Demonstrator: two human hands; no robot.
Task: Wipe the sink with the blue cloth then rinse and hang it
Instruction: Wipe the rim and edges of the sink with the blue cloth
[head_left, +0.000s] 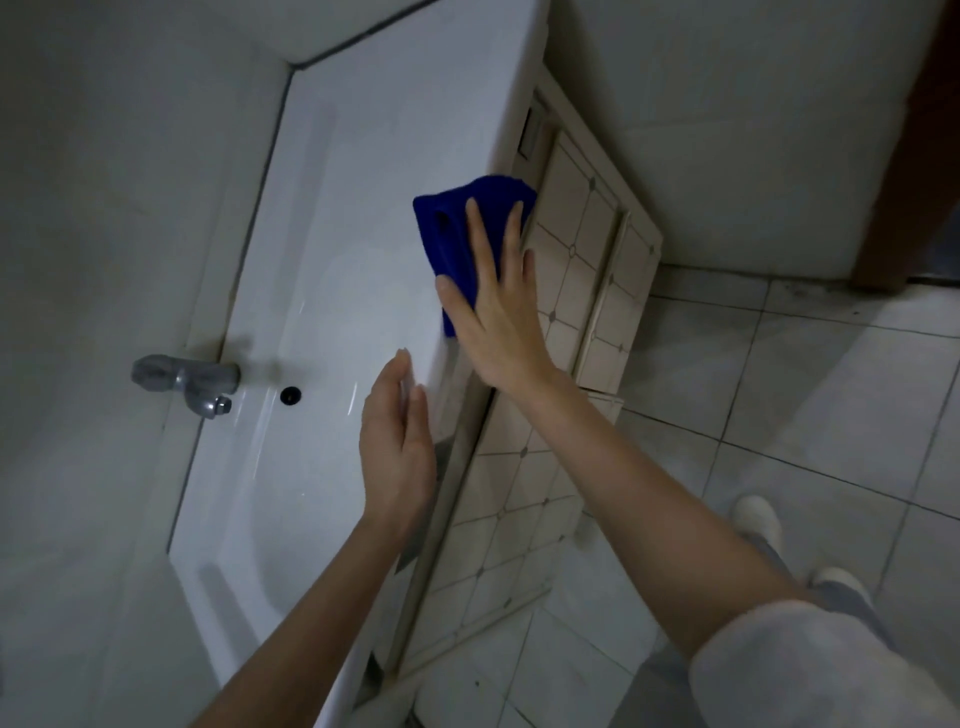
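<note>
Your right hand (498, 317): fingers straight and spread, pressing the blue cloth (457, 228) flat on the front rim of the sink (332, 218), toward its far end.
Blue cloth: folded, lapping over that rim's edge.
Your left hand (397, 452): flat, fingers together, holding nothing, at the front rim nearer you.
Tap (192, 382): grey, on the wall side, beside the overflow hole (290, 395).

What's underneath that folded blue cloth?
The folded blue cloth lies on the front rim of the white ceramic sink, pressed down by the flat right hand. The rim patch beneath it is hidden.
</note>
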